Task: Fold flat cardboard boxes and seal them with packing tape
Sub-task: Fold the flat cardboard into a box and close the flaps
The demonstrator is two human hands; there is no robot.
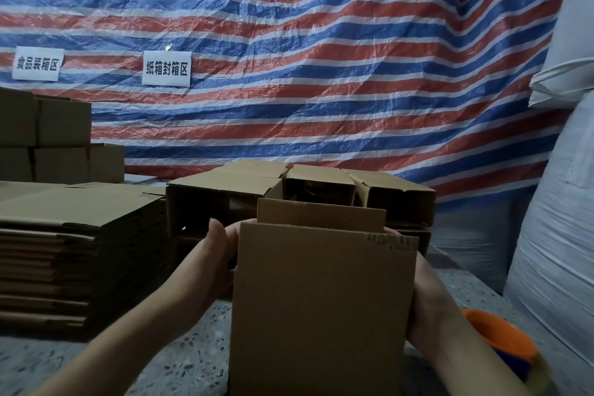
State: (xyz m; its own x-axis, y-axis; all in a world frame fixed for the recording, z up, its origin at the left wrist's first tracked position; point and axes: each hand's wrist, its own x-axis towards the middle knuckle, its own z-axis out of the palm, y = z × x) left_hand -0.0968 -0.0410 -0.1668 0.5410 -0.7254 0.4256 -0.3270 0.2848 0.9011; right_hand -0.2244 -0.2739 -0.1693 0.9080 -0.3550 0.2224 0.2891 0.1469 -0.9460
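1. On the speckled worktop [180,360], right in front of me, stands the box [321,305] I am forming, upright, its open mouth facing up.

2. My left hand [218,254] is on the box's left wall near the top edge, fingers bent round the corner toward the far side. I judge this steadies the sleeve so it stays square.

3. My right hand [427,302] is against the right wall, mostly hidden behind the near panel. Whether its fingers curl round the edge or only press flat, I cannot tell.

4. Both hands flank the box, which looks like the way to keep the walls from collapsing back flat while the flaps get folded.

5. The box's long axis runs vertical. The broad near panel faces me; a far flap [321,214] stands up beyond it, not yet folded in.

6. No tape shows on the visible faces, so sealing seems ahead of me.

7. The tape gun [501,344], orange, lies on the worktop just right of my right forearm, near for the sealing step.

8. The flat stack [64,254] sits to my left, within reach for the next blank.

9. Finished boxes [289,190] lie on their sides behind the one I hold, open ends toward me, out of the way.
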